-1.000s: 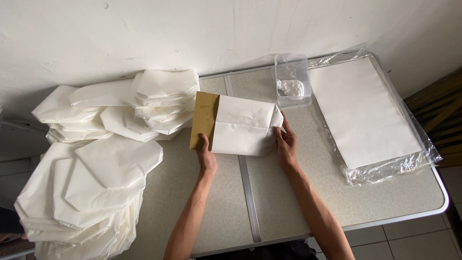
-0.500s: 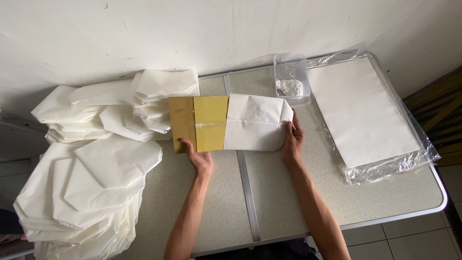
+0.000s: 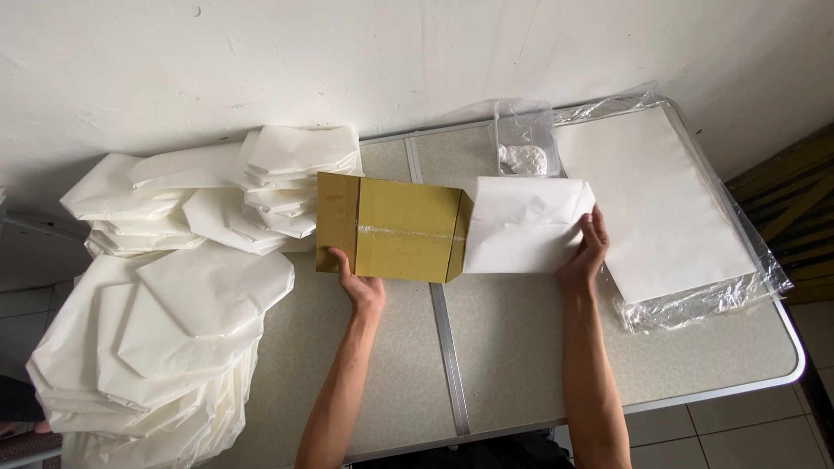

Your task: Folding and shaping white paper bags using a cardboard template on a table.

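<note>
Folding table (image 3: 521, 365), with piles of folded white paper bags (image 3: 174, 339) at its left and a plastic-wrapped stack of white sheets (image 3: 660, 200) at its right. Centre: brown cardboard template (image 3: 391, 227), partly drawn out of a folded white paper (image 3: 526, 226). Left hand (image 3: 360, 287), fingers clamped on the cardboard's near edge; right hand (image 3: 586, 252), fingers closed on the paper's right edge.

Bystanders on the grey folding table (image 3: 512, 347)

Piles of folded white paper bags (image 3: 182, 321) spread toward nine o'clock; a plastic-wrapped stack of flat white sheets (image 3: 660, 200) lies at two o'clock, a small clear plastic tub (image 3: 524, 139) at twelve.
</note>
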